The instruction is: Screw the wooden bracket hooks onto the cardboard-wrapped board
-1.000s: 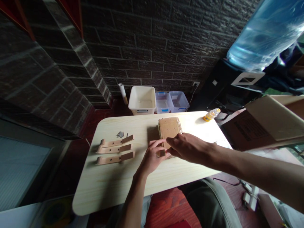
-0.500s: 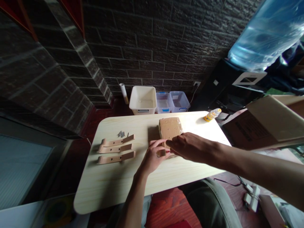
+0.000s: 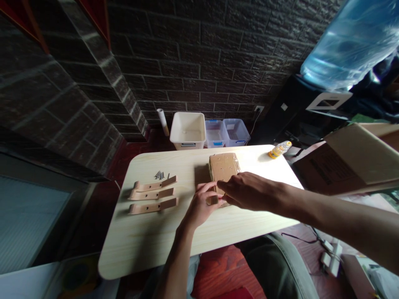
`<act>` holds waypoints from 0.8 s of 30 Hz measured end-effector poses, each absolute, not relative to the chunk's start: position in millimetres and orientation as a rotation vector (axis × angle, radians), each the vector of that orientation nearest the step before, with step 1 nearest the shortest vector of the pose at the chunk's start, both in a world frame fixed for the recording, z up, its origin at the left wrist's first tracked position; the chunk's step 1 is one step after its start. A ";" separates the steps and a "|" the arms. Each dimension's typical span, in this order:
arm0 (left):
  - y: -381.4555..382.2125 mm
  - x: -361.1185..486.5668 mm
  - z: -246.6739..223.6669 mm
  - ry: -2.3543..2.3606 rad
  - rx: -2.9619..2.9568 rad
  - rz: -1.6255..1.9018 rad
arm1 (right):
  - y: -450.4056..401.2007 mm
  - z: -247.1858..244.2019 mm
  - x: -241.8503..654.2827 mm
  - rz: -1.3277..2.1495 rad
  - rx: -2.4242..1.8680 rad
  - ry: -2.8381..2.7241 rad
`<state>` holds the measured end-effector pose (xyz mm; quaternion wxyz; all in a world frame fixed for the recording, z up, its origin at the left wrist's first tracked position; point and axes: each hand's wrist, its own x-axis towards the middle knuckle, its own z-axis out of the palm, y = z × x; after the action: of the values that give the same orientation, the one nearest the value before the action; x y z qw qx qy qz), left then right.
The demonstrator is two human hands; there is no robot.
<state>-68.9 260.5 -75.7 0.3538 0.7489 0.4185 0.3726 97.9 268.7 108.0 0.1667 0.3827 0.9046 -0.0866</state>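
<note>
A taped cardboard box (image 3: pixel 223 164) with small holes in its top lies on the pale wooden table (image 3: pixel 137 245). My left hand (image 3: pixel 201 205) is at the near left of the box, its fingers curled round a tan piece (image 3: pixel 212 200) that looks like the bent strips. Closed over the near part of the box is my right hand (image 3: pixel 238 190); whatever it grips is hidden. Three bent tan strips with holes, one of them here (image 3: pixel 152 207), lie at the left, with several dark screws (image 3: pixel 159 175) behind them.
An orange-capped clear bottle (image 3: pixel 279 149) stands at the table's far right corner. Beyond the far edge are a cream bin (image 3: pixel 188 128) and two clear tubs (image 3: pixel 234 132). A large cardboard carton (image 3: pixel 355 162) is at the right, below a water dispenser (image 3: pixel 286 108).
My right hand has shifted very slightly on the box. My left hand keeps its place, and the view has moved a little.
</note>
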 end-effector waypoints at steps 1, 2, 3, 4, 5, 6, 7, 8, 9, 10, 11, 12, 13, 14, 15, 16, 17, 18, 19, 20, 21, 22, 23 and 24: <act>260.6 -69.0 -76.1 1.081 1.937 0.964 | 268.4 107.0 98.3 -0.240 1.093 2.581; 260.6 -69.1 -76.4 1.081 1.937 0.964 | 268.1 106.0 99.1 -0.236 1.084 2.588; 260.7 -69.1 -76.6 1.083 1.936 0.964 | 268.0 105.1 100.5 -0.232 1.068 2.597; 260.7 -68.9 -76.8 1.087 1.936 0.964 | 268.2 104.1 102.2 -0.229 1.049 2.607; 260.7 -68.8 -77.0 1.090 1.937 0.963 | 268.5 103.2 104.1 -0.230 1.029 2.619; 260.7 -68.6 -77.4 1.092 1.940 0.962 | 269.0 102.2 106.0 -0.239 1.011 2.633; 260.6 -68.6 -77.9 1.092 1.944 0.962 | 269.6 101.2 107.7 -0.254 0.998 2.647; 260.5 -68.6 -78.6 1.090 1.949 0.963 | 270.1 100.1 109.2 -0.276 0.990 2.662; 260.4 -68.7 -79.5 1.087 1.953 0.961 | 270.6 99.1 110.3 -0.301 0.987 2.676; 260.3 -69.0 -80.5 1.084 1.956 0.958 | 270.9 98.2 110.8 -0.322 0.993 2.688; 260.2 -69.3 -81.6 1.080 1.957 0.956 | 271.0 97.7 110.7 -0.333 1.010 2.692; 260.1 -69.6 -82.5 1.078 1.958 0.955 | 271.0 97.5 110.0 -0.335 1.030 2.684; 260.1 -69.9 -83.2 1.077 1.958 0.955 | 270.9 97.8 108.8 -0.331 1.052 2.664; 260.0 -70.2 -83.6 1.077 1.956 0.957 | 270.7 98.5 107.3 -0.324 1.065 2.639; 260.0 -70.3 -83.6 1.079 1.954 0.959 | 270.5 99.5 105.5 -0.312 1.073 2.613; 260.0 -70.4 -83.2 1.081 1.951 0.959 | 270.2 100.7 103.8 -0.296 1.078 2.591; 260.0 -70.3 -82.3 1.083 1.949 0.957 | 270.0 102.0 102.3 -0.282 1.076 2.578; 259.9 -70.1 -81.1 1.086 1.945 0.954 | 269.8 103.1 101.2 -0.272 1.072 2.579; 259.8 -69.8 -79.7 1.090 1.942 0.950 | 269.7 104.0 100.6 -0.271 1.062 2.593; 259.7 -69.5 -78.3 1.094 1.939 0.948 | 269.6 104.5 100.6 -0.280 1.047 2.612; 259.6 -69.3 -76.9 1.098 1.937 0.949 | 269.6 104.7 101.2 -0.296 1.033 2.634; 259.5 -69.1 -75.8 1.100 1.937 0.951 | 269.7 104.6 102.2 -0.315 1.018 2.656; 259.4 -69.0 -75.0 1.097 1.940 0.953 | 269.9 104.1 103.6 -0.329 1.010 2.672; 259.4 -69.1 -74.7 1.092 1.945 0.953 | 270.2 103.2 105.1 -0.340 1.008 2.678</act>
<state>-69.1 259.4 -74.7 0.3502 0.7511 0.4216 0.3680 105.1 270.2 103.2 0.1295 0.3468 0.9216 -0.1170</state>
